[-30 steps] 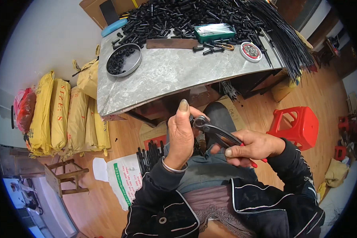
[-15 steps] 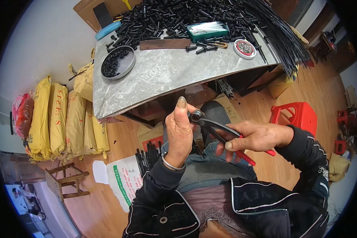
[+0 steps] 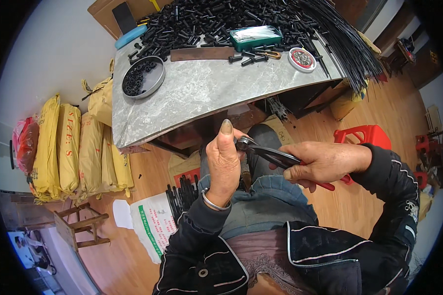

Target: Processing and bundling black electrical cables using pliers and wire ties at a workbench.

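My right hand (image 3: 327, 160) is wrapped round the red handles of black-jawed pliers (image 3: 272, 153), held above my lap. The handles lie close together, and the jaws point left. My left hand (image 3: 222, 169) is closed at the pliers' head, its thumb pointing up and its fingers curled behind. Whatever sits between those fingers is mostly hidden, with only a dark bit showing by the jaws.
Ahead stands a grey marble-look table (image 3: 197, 88) with heaped black plastic parts (image 3: 202, 27). On it are a round dish (image 3: 157, 76) of small black pieces, a green box (image 3: 257, 44) and a white tub (image 3: 301, 60). Yellow sacks (image 3: 69, 147) line the left; a red stool (image 3: 366, 135) stands right.
My right hand has squeezed the pliers' handles closer together and shifted slightly up and right. My left hand has stayed at the jaws.
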